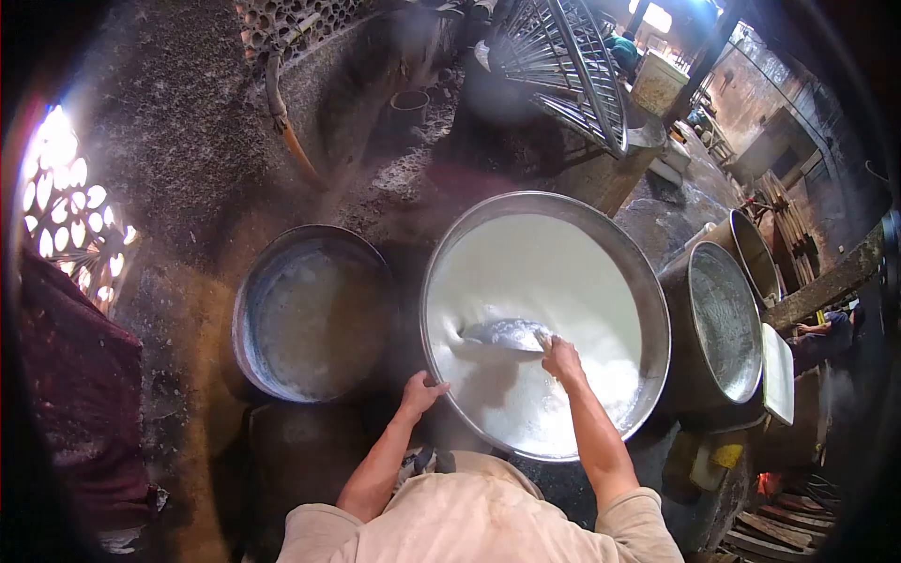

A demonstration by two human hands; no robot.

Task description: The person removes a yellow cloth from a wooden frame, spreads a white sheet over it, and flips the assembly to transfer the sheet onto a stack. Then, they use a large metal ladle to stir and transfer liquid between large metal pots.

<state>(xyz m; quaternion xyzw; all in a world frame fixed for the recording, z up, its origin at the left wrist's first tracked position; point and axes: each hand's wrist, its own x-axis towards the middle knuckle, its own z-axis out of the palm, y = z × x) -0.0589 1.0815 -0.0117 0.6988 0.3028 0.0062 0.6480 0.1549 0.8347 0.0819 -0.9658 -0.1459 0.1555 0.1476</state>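
Observation:
A large round metal vat [657, 310] full of white liquid stands right in front of me. My right hand [561, 358] is closed round the handle of a metal scoop [511, 333], whose bowl lies partly in the liquid near the middle of the vat. Ripples and froth show around the scoop. At the vat's lower left rim is my left hand [424, 392], its thumb and fingers on the metal edge. Left of the vat sits a smaller round basin [319, 319] with cloudy contents.
Another metal pot [723, 319] stands to the right, beside a white tray [778, 373]. A metal rack [572, 70] is at the top. Dark red cloth [80, 385] hangs at left. Firewood [779, 525] and glowing embers lie lower right. Another person [831, 327] is at far right.

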